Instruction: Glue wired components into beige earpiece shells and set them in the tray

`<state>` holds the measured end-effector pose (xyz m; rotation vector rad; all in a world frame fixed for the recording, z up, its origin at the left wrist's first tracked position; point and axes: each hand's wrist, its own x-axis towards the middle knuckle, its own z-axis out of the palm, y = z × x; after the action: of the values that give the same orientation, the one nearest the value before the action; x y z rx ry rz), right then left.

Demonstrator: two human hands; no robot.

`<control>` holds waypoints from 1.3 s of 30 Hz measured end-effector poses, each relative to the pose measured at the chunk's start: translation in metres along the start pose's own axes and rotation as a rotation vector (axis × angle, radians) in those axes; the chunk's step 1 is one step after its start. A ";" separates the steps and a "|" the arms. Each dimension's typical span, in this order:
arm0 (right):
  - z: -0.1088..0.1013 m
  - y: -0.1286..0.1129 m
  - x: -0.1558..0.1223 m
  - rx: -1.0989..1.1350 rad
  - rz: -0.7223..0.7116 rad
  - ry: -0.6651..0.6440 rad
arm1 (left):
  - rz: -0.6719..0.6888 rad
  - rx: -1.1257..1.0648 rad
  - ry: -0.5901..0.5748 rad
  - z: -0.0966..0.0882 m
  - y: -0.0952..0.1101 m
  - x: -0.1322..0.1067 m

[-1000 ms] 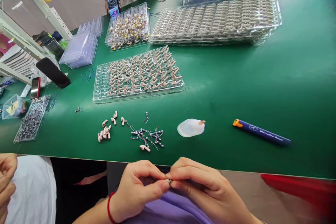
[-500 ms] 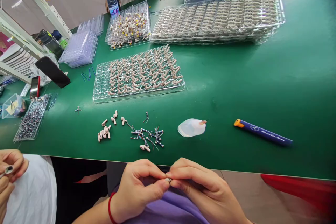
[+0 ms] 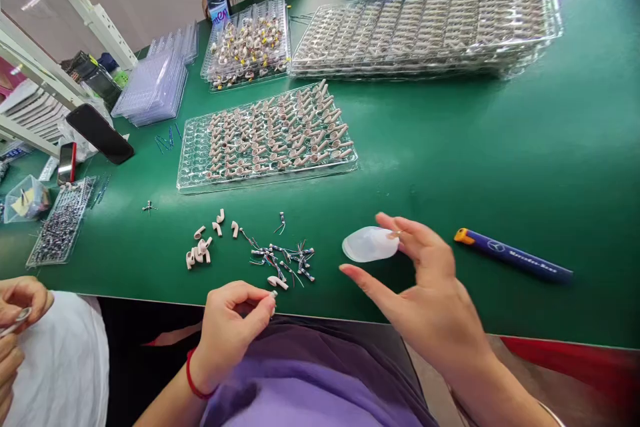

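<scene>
My left hand (image 3: 230, 330) is at the table's near edge, pinching a small pale part (image 3: 273, 294) between thumb and forefinger. My right hand (image 3: 425, 287) reaches over the green table (image 3: 500, 147) with its fingers spread, the fingertips at a small white plastic lid (image 3: 369, 244). Between the hands lie a bundle of small wired parts (image 3: 285, 260) and a cluster of loose beige tube pieces (image 3: 205, 247). Behind them a clear tray (image 3: 265, 140) holds rows of the same beige pieces.
A blue pen-shaped tool (image 3: 513, 255) lies right of the lid. Stacked filled trays (image 3: 425, 23), a tray of mixed parts (image 3: 247, 43) and empty trays (image 3: 153, 87) stand at the back. Another person's hands (image 3: 15, 320) work at the lower left. A phone (image 3: 99, 133) lies at the left.
My hands have come apart. The right hand moved forward and right to the white lid and opened; the left hand kept the small part and shifted left.
</scene>
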<state>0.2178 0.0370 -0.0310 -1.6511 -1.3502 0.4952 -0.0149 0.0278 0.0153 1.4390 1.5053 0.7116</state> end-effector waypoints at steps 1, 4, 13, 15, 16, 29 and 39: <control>0.001 0.001 0.001 -0.047 0.014 -0.037 | 0.008 0.008 0.012 0.001 0.000 0.001; 0.001 0.002 0.000 -0.107 0.011 -0.045 | 0.024 0.031 0.043 0.005 0.000 0.002; -0.007 -0.002 -0.038 0.090 -0.209 -0.258 | 0.054 0.111 0.094 0.012 0.001 0.000; -0.006 -0.002 -0.045 0.114 -0.264 -0.252 | 0.062 0.123 0.105 0.013 0.002 0.000; -0.006 -0.002 -0.047 0.101 -0.305 -0.253 | 0.063 0.127 0.107 0.013 0.002 0.000; -0.010 0.006 -0.028 0.200 -0.122 -0.183 | 0.101 0.178 0.108 0.012 -0.004 0.001; -0.039 0.037 0.030 -0.269 -0.145 0.058 | 0.161 0.155 0.092 0.007 -0.008 0.009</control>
<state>0.2777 0.0495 -0.0357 -1.7505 -1.5318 0.1850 -0.0120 0.0343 0.0031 1.6789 1.5550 0.7815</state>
